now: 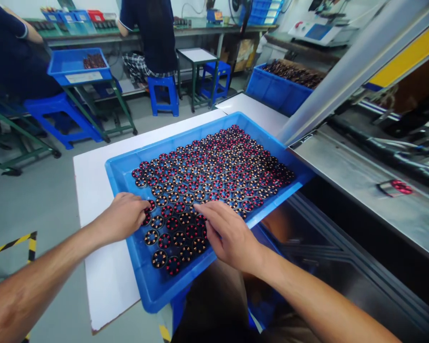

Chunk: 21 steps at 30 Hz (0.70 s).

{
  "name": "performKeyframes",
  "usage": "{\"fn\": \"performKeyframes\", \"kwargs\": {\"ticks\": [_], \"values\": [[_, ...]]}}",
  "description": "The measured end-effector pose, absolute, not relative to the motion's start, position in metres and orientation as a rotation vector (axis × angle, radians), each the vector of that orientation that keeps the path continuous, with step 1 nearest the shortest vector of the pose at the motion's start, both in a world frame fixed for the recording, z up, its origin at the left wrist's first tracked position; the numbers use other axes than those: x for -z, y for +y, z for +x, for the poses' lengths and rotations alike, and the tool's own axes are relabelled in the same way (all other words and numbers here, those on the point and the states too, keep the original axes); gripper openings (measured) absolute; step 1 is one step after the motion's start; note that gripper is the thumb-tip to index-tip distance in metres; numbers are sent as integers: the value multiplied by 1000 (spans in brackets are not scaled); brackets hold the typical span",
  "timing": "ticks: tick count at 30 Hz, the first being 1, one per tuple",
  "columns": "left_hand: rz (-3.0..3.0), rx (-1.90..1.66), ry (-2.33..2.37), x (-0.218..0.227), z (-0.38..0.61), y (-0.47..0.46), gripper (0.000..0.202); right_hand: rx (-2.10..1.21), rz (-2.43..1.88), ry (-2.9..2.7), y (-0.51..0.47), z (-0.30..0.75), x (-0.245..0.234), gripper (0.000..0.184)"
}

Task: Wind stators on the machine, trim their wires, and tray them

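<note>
A shallow blue tray [123,178] lies on a white board [93,186] in front of me. It is packed with several small round wound coil parts [214,166], black with red and copper windings, laid flat in rows. My left hand [123,216] rests inside the tray's near left side, fingers curled down onto the parts there. My right hand [227,233] lies over the parts near the tray's front edge, fingers stretched out and pressing on them. Neither hand has lifted a part clear.
A metal machine bed [361,186] with one loose coil part [400,186] runs along the right. Behind stand a blue crate [277,90] of dark parts, blue stools [162,93], a small table and two seated people at benches. Yellow-black tape marks the floor at left.
</note>
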<state>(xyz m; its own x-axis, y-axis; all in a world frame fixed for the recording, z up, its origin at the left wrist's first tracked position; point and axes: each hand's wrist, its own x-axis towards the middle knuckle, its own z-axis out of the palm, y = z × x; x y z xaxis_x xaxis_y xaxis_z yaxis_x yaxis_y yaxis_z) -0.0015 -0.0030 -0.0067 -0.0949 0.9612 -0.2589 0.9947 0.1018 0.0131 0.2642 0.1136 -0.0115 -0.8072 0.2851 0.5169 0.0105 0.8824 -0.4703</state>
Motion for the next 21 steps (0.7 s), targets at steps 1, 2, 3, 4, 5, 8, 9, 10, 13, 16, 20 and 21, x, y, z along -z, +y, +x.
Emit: {"fn": "performKeyframes", "kwargs": {"ticks": [1, 2, 3, 4, 5, 8, 9, 10, 13, 16, 20, 21], "values": [[1962, 253, 2185, 5, -6, -1, 35, -596, -207, -2459, 114, 264, 14, 50], [1955, 263, 2214, 2, -12, 2, 35, -581, -207, -2464, 116, 264, 17, 49], [1944, 273, 2258, 1, -19, 5, 37, -566, -213, -2462, 118, 264, 20, 48], [1930, 283, 2310, -1, -26, 9, 39, -554, -226, -2451, 120, 265, 23, 48], [1914, 296, 2361, -1, -32, 13, 42, -546, -250, -2435, 123, 265, 26, 48], [1897, 338, 2422, 4, -48, 25, 45, -532, -327, -2394, 127, 267, 35, 47], [1899, 351, 2417, 7, -51, 28, 43, -523, -342, -2396, 127, 267, 37, 47], [1902, 362, 2411, 9, -53, 30, 41, -514, -351, -2402, 126, 267, 38, 47], [1903, 387, 2418, 14, -55, 31, 34, -494, -364, -2410, 124, 268, 39, 46], [1918, 406, 2384, 12, -51, 23, 29, -491, -389, -2407, 123, 268, 37, 44], [1961, 416, 2267, 7, -40, 11, 30, -487, -397, -2413, 123, 268, 37, 45], [1967, 416, 2248, 7, -38, 9, 31, -489, -395, -2412, 123, 268, 37, 45]]}}
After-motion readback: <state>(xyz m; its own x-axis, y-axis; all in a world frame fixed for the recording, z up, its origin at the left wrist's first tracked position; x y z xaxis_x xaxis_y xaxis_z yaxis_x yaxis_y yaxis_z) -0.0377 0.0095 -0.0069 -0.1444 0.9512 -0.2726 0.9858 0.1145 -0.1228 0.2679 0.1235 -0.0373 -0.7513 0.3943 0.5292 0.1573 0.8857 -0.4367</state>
